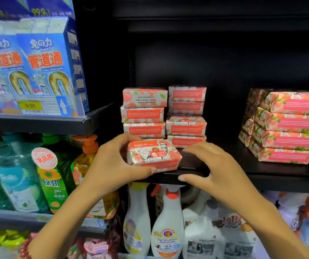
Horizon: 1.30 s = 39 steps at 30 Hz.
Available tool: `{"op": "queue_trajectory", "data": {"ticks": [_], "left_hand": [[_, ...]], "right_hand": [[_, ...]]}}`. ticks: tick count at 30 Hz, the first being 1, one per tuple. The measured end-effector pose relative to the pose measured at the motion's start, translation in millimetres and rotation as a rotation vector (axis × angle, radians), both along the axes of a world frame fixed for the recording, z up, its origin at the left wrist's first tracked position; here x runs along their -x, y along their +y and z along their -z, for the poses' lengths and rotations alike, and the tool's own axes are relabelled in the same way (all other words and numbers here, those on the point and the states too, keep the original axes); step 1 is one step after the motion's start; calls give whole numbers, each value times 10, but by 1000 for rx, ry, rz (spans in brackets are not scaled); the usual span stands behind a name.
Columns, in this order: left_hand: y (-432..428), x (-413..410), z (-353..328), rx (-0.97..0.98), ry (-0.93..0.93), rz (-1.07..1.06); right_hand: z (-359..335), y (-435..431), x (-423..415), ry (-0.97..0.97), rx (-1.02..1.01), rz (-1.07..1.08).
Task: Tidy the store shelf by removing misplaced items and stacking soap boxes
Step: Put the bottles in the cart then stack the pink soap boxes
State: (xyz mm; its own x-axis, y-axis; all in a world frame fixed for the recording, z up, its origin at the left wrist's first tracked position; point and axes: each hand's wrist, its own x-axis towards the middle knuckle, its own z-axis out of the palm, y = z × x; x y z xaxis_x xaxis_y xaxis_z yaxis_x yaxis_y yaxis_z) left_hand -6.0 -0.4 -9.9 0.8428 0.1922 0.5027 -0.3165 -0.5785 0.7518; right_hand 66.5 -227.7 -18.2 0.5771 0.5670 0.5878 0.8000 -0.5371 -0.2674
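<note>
The person's left hand (109, 164) is gripping a white-and-coral floral cardboard soap box (154, 156) by its 9 o'clock end at the front lip of the black metal shelf (262, 171). The right hand (217, 165) is hovering open just beside its 3 o'clock end. The box's long axis is running 9 to 3, and the matching soap-box stacks (144, 114) are standing at 12 o'clock, so it is likely going up and back.

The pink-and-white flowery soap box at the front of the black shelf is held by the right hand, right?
No. The left hand grips the pink-and-white flowery soap box at the front of the black shelf; the head view shows it.
</note>
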Motion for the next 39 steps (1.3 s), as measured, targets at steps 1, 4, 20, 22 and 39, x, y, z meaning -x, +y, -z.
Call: {"op": "queue_trajectory", "data": {"ticks": [1,4,20,22,39], "left_hand": [[18,-7,0,-16,14,-20],[55,-19,17,-43,45,-56],[-114,62,129,-536,-200,-317],[-108,61,131,-552,-194,-314],[4,5,130,-636,-274,-355]], "right_hand": [[15,0,-9,4,43,15],[70,20,-17,-13,98,32],[267,22,-33,-230,7,96],[273,26,-34,-251,6,106],[283,19,-25,-268,17,126]]}}
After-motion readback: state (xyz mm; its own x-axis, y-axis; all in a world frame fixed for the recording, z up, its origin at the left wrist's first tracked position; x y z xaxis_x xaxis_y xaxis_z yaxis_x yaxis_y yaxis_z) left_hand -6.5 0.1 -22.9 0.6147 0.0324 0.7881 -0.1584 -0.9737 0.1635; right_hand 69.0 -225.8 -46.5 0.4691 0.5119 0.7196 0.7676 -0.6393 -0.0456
